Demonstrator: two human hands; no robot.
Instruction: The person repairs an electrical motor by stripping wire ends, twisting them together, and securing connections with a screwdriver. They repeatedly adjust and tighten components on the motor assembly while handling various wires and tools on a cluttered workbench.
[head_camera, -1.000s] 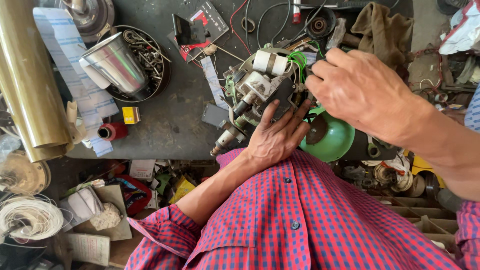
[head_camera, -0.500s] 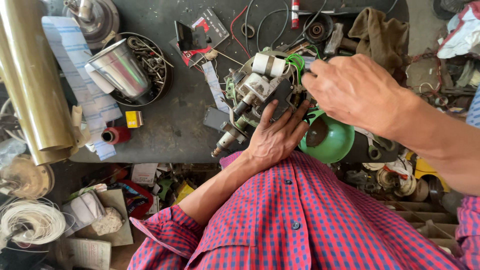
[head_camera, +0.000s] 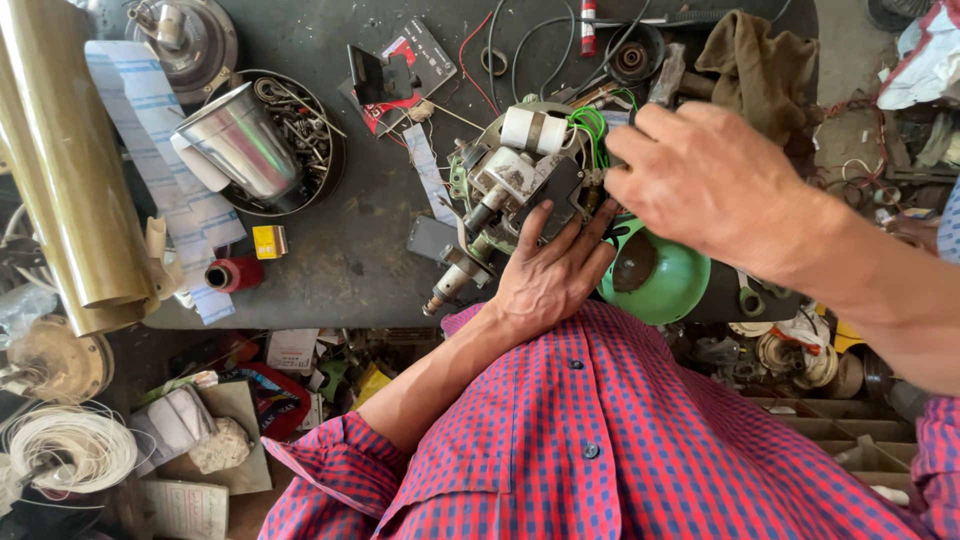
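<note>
Brass-coloured tubing (head_camera: 60, 160) is lying along the left edge of the dark bench (head_camera: 360, 260), with a paper strip (head_camera: 150, 150) beside it. A steel cup (head_camera: 240, 145) is resting tilted in a dish of screws (head_camera: 305, 130), and a red spool (head_camera: 232, 274) and a small yellow box (head_camera: 268, 241) are lying just below it. Near mid-bench, the motor assembly (head_camera: 515, 195), with its white cylinder (head_camera: 533, 129) and green wires (head_camera: 590, 125), is being steadied from below by the left hand (head_camera: 550, 280), whose fingers are spread apart and pressed flat against the dark housing. The right hand (head_camera: 705, 180) is being held over the assembly's right side, fingers curled together; whether anything is pinched in them cannot be told, since the fingertips are hidden. A green bowl-shaped cover (head_camera: 655, 275) is sitting just beneath this hand, touching the assembly's edge. A brown rag (head_camera: 755, 70) is lying at the far right of the bench.

For a clean result, the housing is best kept firmly braced by the left palm while the wiring side is being worked, so that the green wires are not being strained or snagged.
</note>
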